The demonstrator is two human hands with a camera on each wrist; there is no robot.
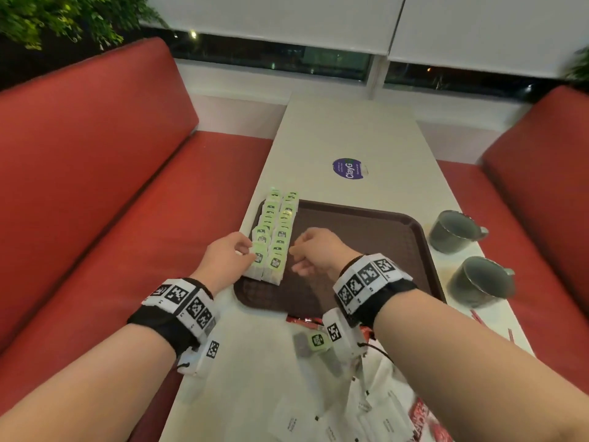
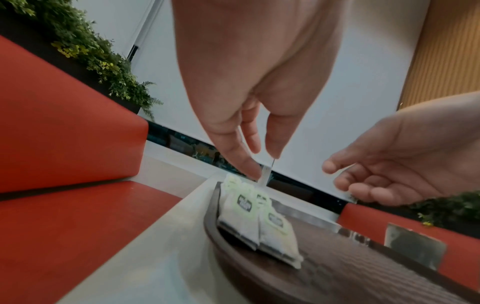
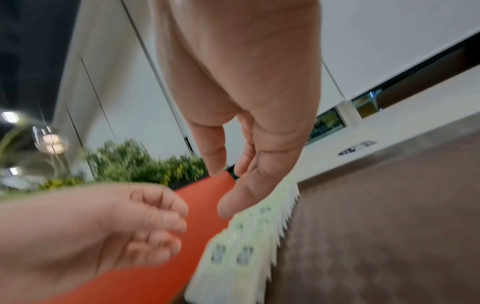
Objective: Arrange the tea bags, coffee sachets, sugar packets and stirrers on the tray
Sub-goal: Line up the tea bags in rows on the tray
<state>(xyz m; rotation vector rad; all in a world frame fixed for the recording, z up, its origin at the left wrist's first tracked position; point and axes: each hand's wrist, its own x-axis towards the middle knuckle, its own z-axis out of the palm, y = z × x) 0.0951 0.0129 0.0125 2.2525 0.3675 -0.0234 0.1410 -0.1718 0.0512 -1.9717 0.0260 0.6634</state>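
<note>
Your left hand (image 1: 228, 257) pinches a tea bag (image 2: 265, 177) over two rows (image 1: 274, 237) on the tray (image 1: 366, 231) — right hand (image 1: 314, 250) loosely curled, holding nothing.

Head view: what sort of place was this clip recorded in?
Probably a café or canteen booth: red padded benches flank a long white table by a window, with a brown serving tray and two grey mugs on it.

Two grey mugs (image 1: 455, 230) on counter (image 1: 350, 138) right edge, purple round sticker (image 1: 348, 168) mid-counter, red benches (image 1: 95, 148) both sides.
</note>
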